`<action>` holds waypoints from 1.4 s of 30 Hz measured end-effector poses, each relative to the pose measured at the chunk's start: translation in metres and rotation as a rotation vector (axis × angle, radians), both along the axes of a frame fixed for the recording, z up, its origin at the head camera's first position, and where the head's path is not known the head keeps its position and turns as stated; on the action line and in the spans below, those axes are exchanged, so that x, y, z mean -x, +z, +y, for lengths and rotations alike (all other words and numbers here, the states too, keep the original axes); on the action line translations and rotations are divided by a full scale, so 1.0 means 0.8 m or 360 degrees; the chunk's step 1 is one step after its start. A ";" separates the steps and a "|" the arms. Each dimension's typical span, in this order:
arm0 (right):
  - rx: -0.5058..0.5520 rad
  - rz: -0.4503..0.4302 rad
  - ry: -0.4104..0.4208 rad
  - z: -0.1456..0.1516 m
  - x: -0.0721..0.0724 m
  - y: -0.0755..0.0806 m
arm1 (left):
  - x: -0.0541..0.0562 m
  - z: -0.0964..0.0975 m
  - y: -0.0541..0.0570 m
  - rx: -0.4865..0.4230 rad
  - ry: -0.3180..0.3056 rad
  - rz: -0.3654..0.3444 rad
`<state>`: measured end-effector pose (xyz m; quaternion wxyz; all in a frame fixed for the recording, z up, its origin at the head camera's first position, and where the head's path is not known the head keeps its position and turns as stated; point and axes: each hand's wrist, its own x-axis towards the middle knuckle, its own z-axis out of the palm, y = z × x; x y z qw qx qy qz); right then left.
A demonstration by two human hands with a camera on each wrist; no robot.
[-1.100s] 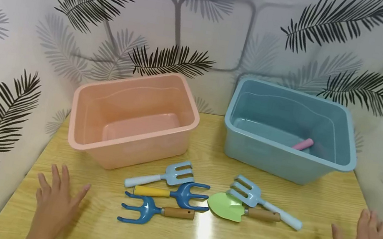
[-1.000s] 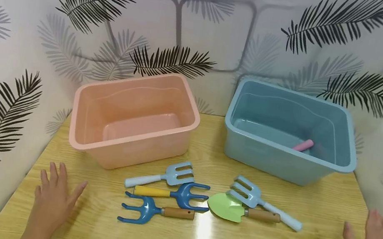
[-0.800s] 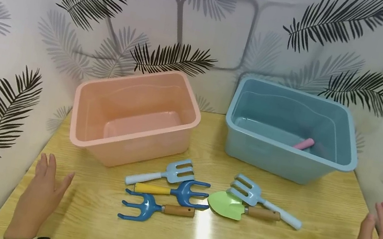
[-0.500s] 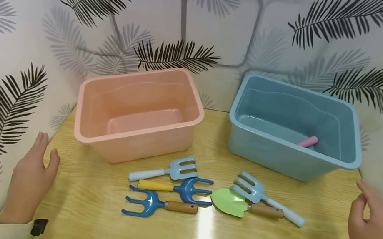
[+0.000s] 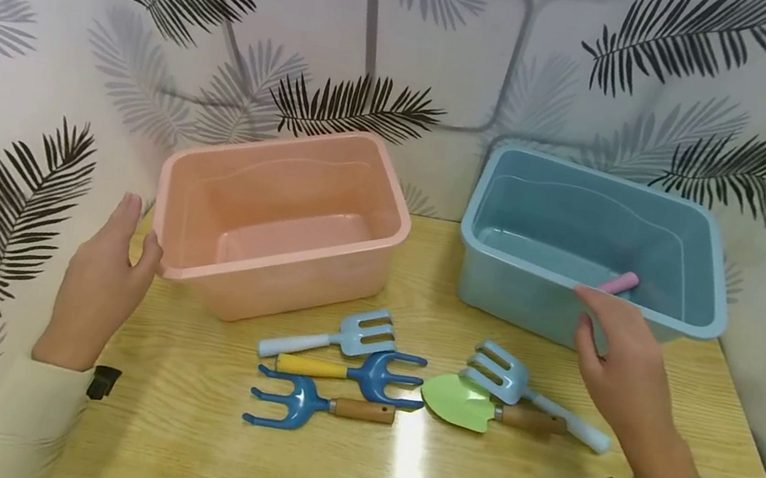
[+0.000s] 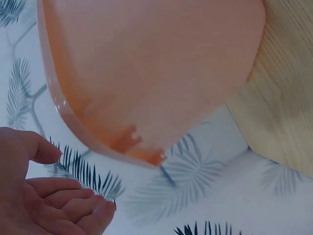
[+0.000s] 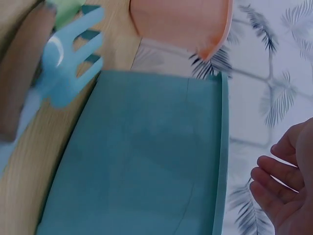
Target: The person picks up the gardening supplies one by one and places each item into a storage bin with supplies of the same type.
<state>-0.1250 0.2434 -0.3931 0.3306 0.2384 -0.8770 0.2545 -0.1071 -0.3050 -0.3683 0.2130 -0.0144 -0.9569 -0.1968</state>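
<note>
Head view: left grip (image 5: 102,281), relaxed, near smooth pink tub (image 5: 303,285); right grip (image 5: 626,377), loosely curved, near round-cornered blue tub (image 5: 515,288).

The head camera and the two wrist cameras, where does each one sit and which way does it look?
Head: worn on the head, facing forward and down at the table; left hand, right hand and sleeves show.
Left wrist: on that wrist, facing the pink tub; left hand partly shows.
Right wrist: on that wrist, facing the blue tub and a light blue fork; right hand partly shows.
Both wrist views share the pink tub.
</note>
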 end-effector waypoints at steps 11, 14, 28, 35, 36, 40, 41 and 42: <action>-0.0285 -0.0296 0.0247 -0.079 0.035 0.005 | 0.050 0.014 0.008 -0.0086 -0.0139 -0.0298; -0.0402 -0.0417 0.0245 -0.099 0.043 0.006 | 0.064 0.011 0.005 -0.0071 -0.0134 -0.0352; -0.0621 -0.0363 0.0433 -0.187 0.079 0.013 | 0.111 0.002 -0.002 0.0003 -0.0105 -0.0434; -0.0655 -0.0240 0.0500 -0.208 0.093 0.002 | 0.127 -0.003 -0.002 0.0045 -0.0131 -0.0359; -0.0642 -0.0211 0.0513 -0.211 0.095 0.000 | 0.129 -0.004 -0.003 0.0050 -0.0135 -0.0361; -0.0542 -0.0109 0.0564 -0.220 0.102 -0.009 | 0.132 -0.006 -0.010 0.0104 -0.0143 -0.0339; -0.0509 -0.0087 0.0579 -0.222 0.103 -0.011 | 0.131 -0.006 -0.012 0.0121 -0.0137 -0.0314; -0.0477 -0.0069 0.0594 -0.223 0.104 -0.013 | 0.131 -0.007 -0.015 0.0135 -0.0135 -0.0289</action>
